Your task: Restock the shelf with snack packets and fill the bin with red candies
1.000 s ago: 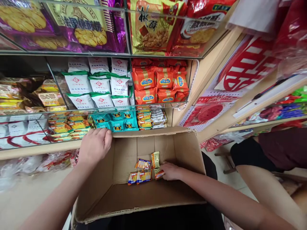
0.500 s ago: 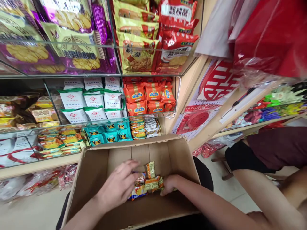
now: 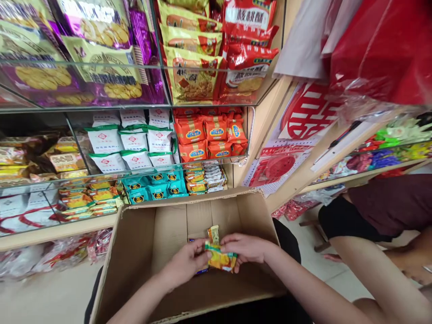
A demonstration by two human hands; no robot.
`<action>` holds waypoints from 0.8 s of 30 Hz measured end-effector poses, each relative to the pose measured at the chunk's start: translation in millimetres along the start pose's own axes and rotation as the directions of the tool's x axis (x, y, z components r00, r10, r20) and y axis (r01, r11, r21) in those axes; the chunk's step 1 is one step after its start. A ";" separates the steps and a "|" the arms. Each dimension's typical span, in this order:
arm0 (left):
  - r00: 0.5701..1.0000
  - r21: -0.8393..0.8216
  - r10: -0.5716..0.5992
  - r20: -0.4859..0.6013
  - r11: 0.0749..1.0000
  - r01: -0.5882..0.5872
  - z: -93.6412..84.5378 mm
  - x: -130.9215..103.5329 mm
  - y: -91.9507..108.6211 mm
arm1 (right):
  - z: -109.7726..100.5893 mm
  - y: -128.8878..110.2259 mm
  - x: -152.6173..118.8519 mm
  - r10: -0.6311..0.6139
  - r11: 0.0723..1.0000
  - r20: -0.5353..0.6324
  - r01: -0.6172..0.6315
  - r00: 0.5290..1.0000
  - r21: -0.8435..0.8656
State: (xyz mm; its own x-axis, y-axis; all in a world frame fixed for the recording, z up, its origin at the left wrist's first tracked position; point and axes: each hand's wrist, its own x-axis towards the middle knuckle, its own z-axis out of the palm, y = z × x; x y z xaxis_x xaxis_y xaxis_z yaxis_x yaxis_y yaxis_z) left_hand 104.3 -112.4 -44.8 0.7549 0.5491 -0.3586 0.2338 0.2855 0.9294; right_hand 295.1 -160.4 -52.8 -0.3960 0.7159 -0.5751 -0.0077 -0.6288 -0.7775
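Note:
Inside an open cardboard box (image 3: 135,243), my two hands meet over a few small wrapped snacks. A yellow and green packet (image 3: 219,258) is held between them. My left hand (image 3: 185,265) pinches its left end with thumb and fingers. At its right end, my right hand (image 3: 248,249) has its fingers closed on the packet. Just behind the hands a pale gold packet (image 3: 213,234) lies on the box floor. Part of a blue packet (image 3: 202,270) shows beneath my left fingertips; the rest is hidden.
Glass-fronted shelves (image 3: 118,177) of packaged snacks rise behind the box. Red and white bags (image 3: 381,54) hang at the upper right. A person in a maroon top (image 3: 391,202) sits at the right, with bare arms near the box's right side.
Both hands have come together, and the yellow and green packet is now up between them. My left hand has closed from a loose, spread pose. The view has shifted slightly.

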 end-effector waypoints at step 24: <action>0.950 -0.276 -0.068 -0.304 0.961 -0.020 18.0 -5.3 14.0 | 35.9 14.9 -3.7 -0.386 0.876 -0.369 0.462 0.845 0.141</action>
State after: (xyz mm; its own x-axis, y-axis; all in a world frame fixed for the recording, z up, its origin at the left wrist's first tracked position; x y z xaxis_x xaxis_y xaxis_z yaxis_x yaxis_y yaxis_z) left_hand 114.6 -125.5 -28.3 0.5152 0.7413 -0.4302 0.0406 0.4803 0.8762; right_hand 263.5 -183.3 -53.1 0.0070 0.9601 -0.2797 -0.3188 -0.2629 -0.9106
